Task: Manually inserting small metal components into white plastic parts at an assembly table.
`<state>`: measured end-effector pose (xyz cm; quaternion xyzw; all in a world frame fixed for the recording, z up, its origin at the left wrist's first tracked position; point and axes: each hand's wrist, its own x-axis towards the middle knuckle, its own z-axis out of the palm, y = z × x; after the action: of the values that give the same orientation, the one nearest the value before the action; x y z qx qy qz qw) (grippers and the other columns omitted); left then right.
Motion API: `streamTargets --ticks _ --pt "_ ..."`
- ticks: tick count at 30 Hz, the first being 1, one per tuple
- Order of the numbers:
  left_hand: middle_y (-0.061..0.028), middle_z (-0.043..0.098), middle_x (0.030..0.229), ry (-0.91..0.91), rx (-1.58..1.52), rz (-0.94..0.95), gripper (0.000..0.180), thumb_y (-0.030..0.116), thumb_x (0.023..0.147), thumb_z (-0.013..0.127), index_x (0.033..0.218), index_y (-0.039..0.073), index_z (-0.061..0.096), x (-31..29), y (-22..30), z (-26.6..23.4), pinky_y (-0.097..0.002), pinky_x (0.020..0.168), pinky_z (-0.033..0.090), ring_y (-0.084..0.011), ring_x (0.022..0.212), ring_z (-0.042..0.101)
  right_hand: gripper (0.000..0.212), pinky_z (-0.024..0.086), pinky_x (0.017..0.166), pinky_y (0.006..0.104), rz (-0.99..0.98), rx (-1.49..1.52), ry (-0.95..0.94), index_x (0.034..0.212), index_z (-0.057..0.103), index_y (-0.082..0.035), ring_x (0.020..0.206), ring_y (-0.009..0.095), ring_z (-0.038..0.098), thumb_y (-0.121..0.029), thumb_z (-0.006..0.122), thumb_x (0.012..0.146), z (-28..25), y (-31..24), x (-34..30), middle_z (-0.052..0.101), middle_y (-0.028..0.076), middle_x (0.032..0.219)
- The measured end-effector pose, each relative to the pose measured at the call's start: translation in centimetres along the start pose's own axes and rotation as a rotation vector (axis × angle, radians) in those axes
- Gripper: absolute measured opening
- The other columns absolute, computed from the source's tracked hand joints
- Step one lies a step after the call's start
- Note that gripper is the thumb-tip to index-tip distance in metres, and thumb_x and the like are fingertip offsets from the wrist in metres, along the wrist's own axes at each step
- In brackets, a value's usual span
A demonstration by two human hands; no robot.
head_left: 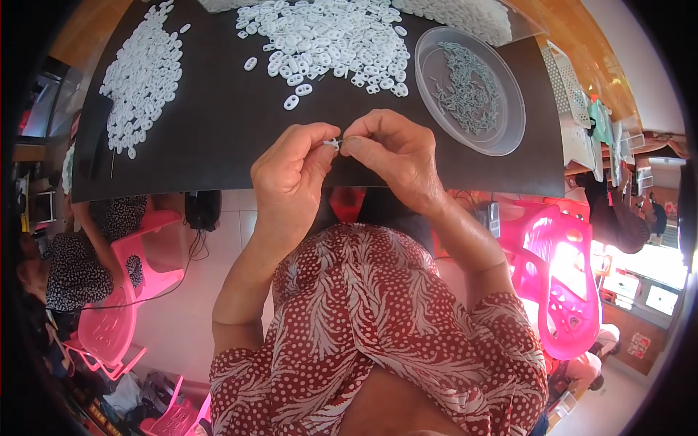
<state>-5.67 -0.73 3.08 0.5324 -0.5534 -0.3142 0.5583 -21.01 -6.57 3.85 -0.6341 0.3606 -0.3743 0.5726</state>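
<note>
Near the front edge of the dark table (211,138), my two hands meet at the fingertips. My left hand (289,163) pinches a small white plastic piece (332,143) between thumb and forefinger. Closed close beside it, my right hand (398,154) pinches a thin small screw whose tip points at the piece; the fingers mostly hide it. Just beyond my hands lies a large pile of white oval pieces with two holes (334,43), a few of them loose at its near side. To the right, a round clear tub (427,102) holds many small grey screws (469,91).
A second pile of white pieces (145,76) covers the table's left. More white parts fill a clear container (465,18) at the back right. Pink plastic chairs (556,269) stand on both sides. A person in patterned clothes (80,269) sits at the left.
</note>
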Motion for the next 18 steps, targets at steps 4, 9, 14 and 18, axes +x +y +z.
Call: streamTargets --ticks 4,9,14,18 --pt "-0.0069 0.059 0.076 0.059 -0.027 0.040 0.020 -0.012 0.078 0.060 0.094 0.000 0.061 0.06 -0.26 0.42 -0.0234 0.058 0.045 -0.0121 0.064 0.056 0.010 0.045 0.066 0.0221 0.017 0.019 -0.004 0.086 0.061 0.002 0.071 0.005 0.052 -0.007 0.062 0.082 0.11 0.06 0.00 0.061 0.000 0.078" --pt "-0.0080 0.059 0.076 0.052 0.004 0.065 0.020 -0.012 0.078 0.060 0.094 0.000 0.061 0.12 -0.08 0.36 -0.0241 0.057 0.045 -0.0140 0.064 0.056 0.009 0.045 0.065 0.0219 0.018 0.005 -0.012 0.086 0.061 0.002 0.071 0.005 0.052 -0.007 0.062 0.082 0.17 0.27 0.00 0.061 0.000 0.078" --pt "-0.0092 0.059 0.075 0.038 0.059 0.088 0.020 -0.012 0.077 0.060 0.092 0.000 0.061 -0.01 0.05 0.23 -0.0261 0.056 0.044 -0.0171 0.063 0.057 0.009 0.044 0.063 0.0214 0.014 -0.023 -0.023 0.085 0.061 0.001 0.070 0.005 0.051 -0.007 0.062 0.082 0.27 0.31 0.02 0.060 0.000 0.078" --pt "-0.0034 0.058 0.075 0.013 0.136 0.119 0.013 -0.007 0.083 0.058 0.095 -0.003 0.062 -0.23 -0.06 0.13 -0.0198 0.057 0.043 -0.0071 0.064 0.053 0.008 0.043 0.060 0.0212 0.008 -0.054 -0.045 0.083 0.061 0.001 0.068 0.004 0.051 -0.006 0.062 0.082 0.36 0.28 0.03 0.060 0.001 0.076"
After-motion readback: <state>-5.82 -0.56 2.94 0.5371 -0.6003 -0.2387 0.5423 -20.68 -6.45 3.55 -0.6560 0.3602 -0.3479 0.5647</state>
